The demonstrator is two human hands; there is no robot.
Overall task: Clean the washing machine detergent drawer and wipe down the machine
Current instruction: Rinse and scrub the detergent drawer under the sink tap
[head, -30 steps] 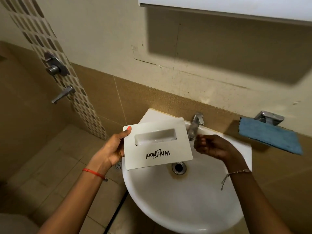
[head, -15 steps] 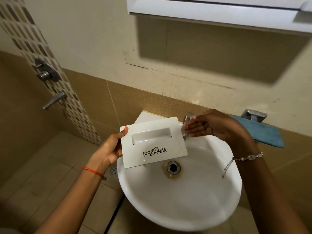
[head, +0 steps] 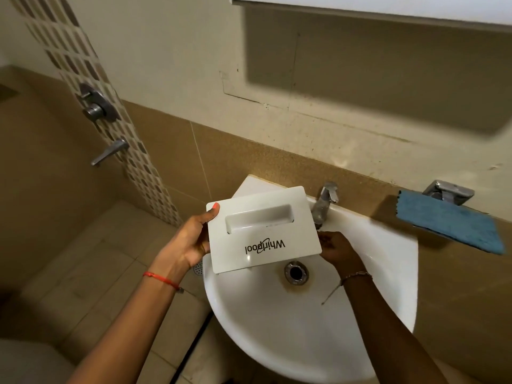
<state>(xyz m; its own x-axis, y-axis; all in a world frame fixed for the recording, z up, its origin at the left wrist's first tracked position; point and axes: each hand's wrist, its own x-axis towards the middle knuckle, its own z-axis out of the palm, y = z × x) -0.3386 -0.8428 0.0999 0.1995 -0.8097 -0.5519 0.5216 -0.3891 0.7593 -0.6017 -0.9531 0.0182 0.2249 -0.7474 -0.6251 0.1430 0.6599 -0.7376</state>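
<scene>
Our left hand (head: 191,239) grips the left edge of the Whirlpool detergent drawer (head: 263,231), with the thumb on its front panel, and holds it above the washbasin (head: 304,342), front face up. Our right hand (head: 336,250) is under the spout of the tap (head: 325,200), fingers curled and partly hidden by the drawer; whether it holds something we cannot tell. No water is seen running. To rinse well, we should probably open the tap gently and turn the compartments toward the stream, low over the washbasin. A blue cloth (head: 448,223) lies well apart on the right.

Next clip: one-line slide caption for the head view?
Left hand grips the white detergent drawer over the sink, right hand below the tap; blue cloth hangs at right.
</scene>
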